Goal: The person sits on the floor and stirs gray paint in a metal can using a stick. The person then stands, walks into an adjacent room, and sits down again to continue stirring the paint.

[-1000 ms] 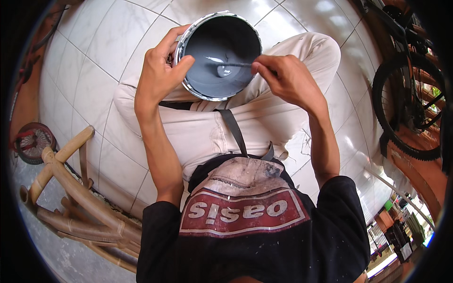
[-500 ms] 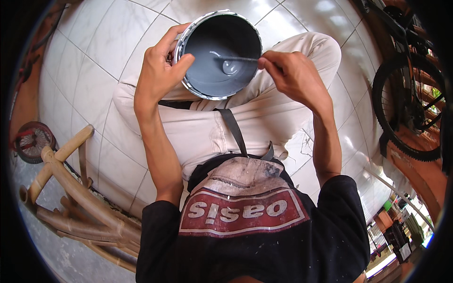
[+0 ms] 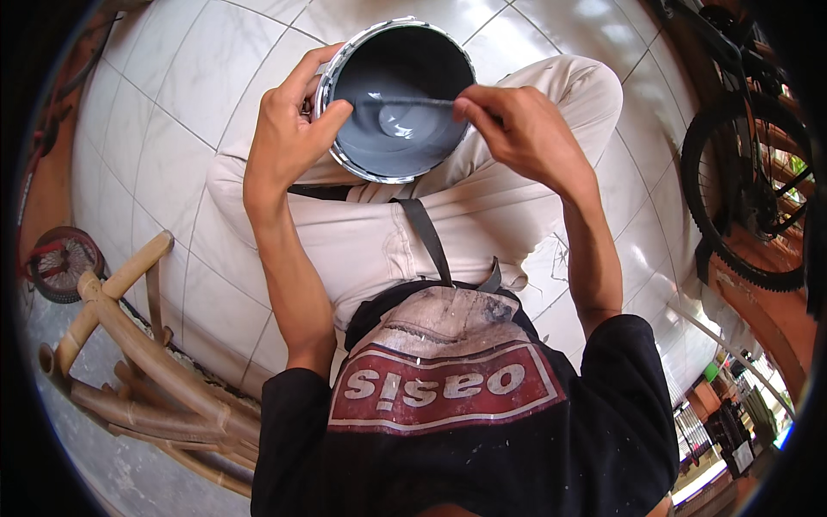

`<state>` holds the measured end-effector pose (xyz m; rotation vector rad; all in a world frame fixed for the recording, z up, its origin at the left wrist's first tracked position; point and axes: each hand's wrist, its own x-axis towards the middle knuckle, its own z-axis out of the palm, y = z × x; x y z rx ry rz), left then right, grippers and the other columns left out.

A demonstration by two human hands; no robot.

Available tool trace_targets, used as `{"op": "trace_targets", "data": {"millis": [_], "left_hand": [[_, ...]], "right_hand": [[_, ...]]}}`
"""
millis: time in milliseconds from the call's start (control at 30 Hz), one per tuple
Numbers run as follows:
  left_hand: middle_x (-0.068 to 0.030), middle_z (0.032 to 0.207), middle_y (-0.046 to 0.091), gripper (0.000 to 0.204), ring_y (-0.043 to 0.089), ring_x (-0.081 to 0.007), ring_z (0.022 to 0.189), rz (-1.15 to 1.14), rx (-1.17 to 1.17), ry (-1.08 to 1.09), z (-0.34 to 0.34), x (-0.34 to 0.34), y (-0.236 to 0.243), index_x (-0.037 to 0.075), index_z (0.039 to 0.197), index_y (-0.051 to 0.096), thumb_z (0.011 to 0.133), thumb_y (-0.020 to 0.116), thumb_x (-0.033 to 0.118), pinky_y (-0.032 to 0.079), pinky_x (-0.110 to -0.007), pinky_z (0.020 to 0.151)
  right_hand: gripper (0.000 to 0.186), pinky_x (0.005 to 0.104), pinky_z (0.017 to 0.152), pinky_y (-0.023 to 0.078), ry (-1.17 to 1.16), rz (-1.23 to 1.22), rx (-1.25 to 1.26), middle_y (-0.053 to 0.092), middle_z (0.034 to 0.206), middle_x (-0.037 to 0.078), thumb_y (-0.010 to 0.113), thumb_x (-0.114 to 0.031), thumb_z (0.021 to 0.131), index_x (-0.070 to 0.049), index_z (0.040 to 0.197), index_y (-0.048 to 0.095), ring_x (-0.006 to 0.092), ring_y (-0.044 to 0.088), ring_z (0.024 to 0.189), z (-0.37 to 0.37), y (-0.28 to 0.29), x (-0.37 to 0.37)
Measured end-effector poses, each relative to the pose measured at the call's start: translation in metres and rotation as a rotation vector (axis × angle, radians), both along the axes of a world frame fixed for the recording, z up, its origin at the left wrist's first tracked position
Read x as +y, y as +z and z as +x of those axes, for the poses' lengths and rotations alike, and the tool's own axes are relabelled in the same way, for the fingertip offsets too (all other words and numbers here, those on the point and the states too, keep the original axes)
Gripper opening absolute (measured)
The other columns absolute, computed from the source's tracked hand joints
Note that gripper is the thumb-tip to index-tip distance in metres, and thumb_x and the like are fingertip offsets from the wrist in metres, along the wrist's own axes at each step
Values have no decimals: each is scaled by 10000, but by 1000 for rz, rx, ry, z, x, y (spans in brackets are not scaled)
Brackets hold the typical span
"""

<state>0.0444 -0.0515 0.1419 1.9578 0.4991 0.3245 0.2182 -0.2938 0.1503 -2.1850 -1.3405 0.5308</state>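
A round bucket (image 3: 325,89) with a paint-smeared white rim stands between my crossed legs, with glossy grey paint (image 3: 383,148) inside. My left hand (image 3: 297,121) grips the bucket's left side, its thumb on the rim and the fingers round the outer wall, partly hidden. Over the right part of the opening, my right hand (image 3: 525,129) pinches a thin dark stirring stick (image 3: 422,102). The stick runs leftward from my fingers, and its far end dips into the paint. Light reflects off ripples in the paint beside it.
White tiles (image 3: 164,77) cover the floor around my legs. A bamboo frame (image 3: 164,379) lies at the lower left, near a small red-rimmed wheel (image 3: 65,263). To the right stands a bicycle with a large black tyre (image 3: 698,198). Assorted items (image 3: 724,414) crowd the lower right.
My right hand has moved a little left over the bucket, carrying the stick further left through the paint. The ripples have shifted left. My left hand stays on the bucket.
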Motion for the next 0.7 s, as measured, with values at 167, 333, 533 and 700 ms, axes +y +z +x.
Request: {"op": "trace_targets", "data": {"millis": [167, 333, 533, 700], "left_hand": [[-65, 818, 757, 571, 544, -83, 676, 33, 44, -13, -1, 4, -1, 49, 1454, 669, 883, 667, 71, 495, -267, 670], [-54, 802, 748, 570, 528, -78, 661, -4, 18, -13, 1, 3, 1, 50, 1454, 668, 885, 666, 71, 485, -265, 658], [-63, 831, 768, 571, 526, -61, 676, 9, 42, -23, -1, 3, 0, 50, 1460, 666, 890, 670, 70, 479, -255, 650], [-53, 862, 778, 564, 551, -54, 694, -30, -13, -4, 1, 3, -1, 43, 1461, 666, 897, 669, 56, 489, -248, 660]], "right_hand": [[250, 497, 682, 541, 43, -37, -29, 741, 777, 189, 677, -245, 1094, -29, 1057, 799, 417, 722, 747, -5, -9, -3], [269, 491, 702, 538, -86, -34, 9, 720, 781, 213, 669, -253, 1102, -15, 1058, 787, 427, 702, 740, -4, -5, -1], [259, 502, 690, 538, -160, -5, -11, 706, 758, 218, 672, -247, 1096, -18, 1034, 774, 433, 706, 737, -6, -7, 2], [253, 497, 688, 546, -60, 30, 49, 707, 751, 206, 662, -243, 1096, -24, 1039, 775, 431, 700, 707, -9, -8, 2]]}}
